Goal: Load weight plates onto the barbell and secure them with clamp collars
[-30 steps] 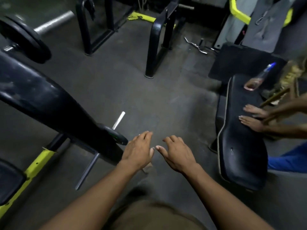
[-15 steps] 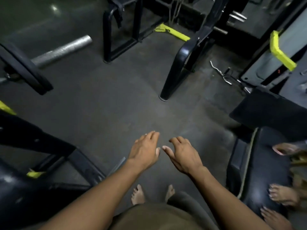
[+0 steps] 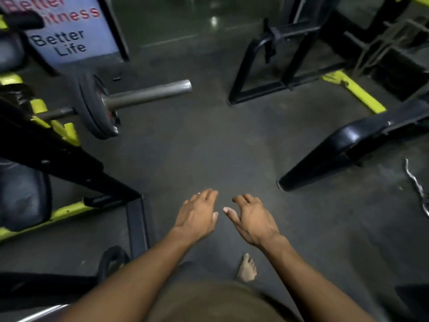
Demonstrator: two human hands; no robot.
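Head view: since half a second ago the steel barbell sleeve [image 3: 148,94] with its black round weight plates [image 3: 95,108] has shifted from upper left toward centre, on the rack. Left hand [image 3: 197,217] and right hand [image 3: 253,219]: fingers loosely spread, empty, held apart over the grey floor [image 3: 209,147].

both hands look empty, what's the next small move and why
Probably step toward the barbell sleeve and look for another plate. Left hand and right hand are open and empty; black plates already sit on the bar, and no collar shows outside them.
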